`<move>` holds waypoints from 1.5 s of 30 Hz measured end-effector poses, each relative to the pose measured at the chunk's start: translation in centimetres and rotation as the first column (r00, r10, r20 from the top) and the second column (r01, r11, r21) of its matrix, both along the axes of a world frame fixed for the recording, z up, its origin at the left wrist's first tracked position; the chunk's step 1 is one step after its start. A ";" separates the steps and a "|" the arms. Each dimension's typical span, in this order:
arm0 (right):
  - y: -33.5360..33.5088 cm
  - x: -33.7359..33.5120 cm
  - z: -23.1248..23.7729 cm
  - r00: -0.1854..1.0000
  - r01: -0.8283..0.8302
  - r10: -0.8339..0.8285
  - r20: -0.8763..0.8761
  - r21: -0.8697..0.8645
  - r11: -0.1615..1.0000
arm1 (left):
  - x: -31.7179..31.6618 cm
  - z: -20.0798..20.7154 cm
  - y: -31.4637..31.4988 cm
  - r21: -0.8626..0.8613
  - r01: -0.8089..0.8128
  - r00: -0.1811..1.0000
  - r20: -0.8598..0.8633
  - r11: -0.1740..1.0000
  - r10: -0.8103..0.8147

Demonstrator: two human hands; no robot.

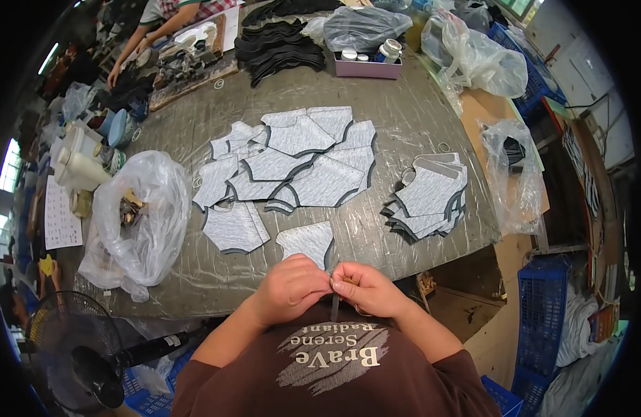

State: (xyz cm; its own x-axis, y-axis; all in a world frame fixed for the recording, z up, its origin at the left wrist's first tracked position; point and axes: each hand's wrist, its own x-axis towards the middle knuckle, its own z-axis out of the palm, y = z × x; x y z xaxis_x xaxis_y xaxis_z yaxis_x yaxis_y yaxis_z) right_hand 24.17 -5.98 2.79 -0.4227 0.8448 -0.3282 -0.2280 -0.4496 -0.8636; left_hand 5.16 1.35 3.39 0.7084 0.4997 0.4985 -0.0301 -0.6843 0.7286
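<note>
My left hand and my right hand meet at the table's near edge, fingers closed and pinched together. A narrow grey strip hangs down from between them, at my right thumb. What my left fingers grip is hidden. Just beyond my left hand lies a light grey cut piece of fabric with a dark edge; its near end goes out of sight behind the hand. Farther off, a loose heap of similar cut pieces spreads over the table. A neater stack of them sits to the right.
The worktable has a plastic-covered top. On its left stand a clear plastic bag and a white bottle. Black pieces and a purple box lie at the back. A fan is lower left. Another person's arm reaches in far left.
</note>
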 end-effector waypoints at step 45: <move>-1.1 5.8 1.4 0.622 -0.149 -0.387 0.680 0.588 0.795 | -3.1 -4.5 4.9 -0.737 -0.557 0.817 -0.405 0.383 0.410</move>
State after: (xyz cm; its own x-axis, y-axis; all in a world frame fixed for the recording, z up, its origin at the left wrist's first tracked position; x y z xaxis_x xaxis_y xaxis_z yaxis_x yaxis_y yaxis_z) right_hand 30.00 -7.08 4.17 -0.1365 0.9885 0.0659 0.5886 0.1344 -0.7971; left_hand 2.06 6.25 -1.12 0.2270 0.8944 -0.3854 0.2496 0.3291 0.9107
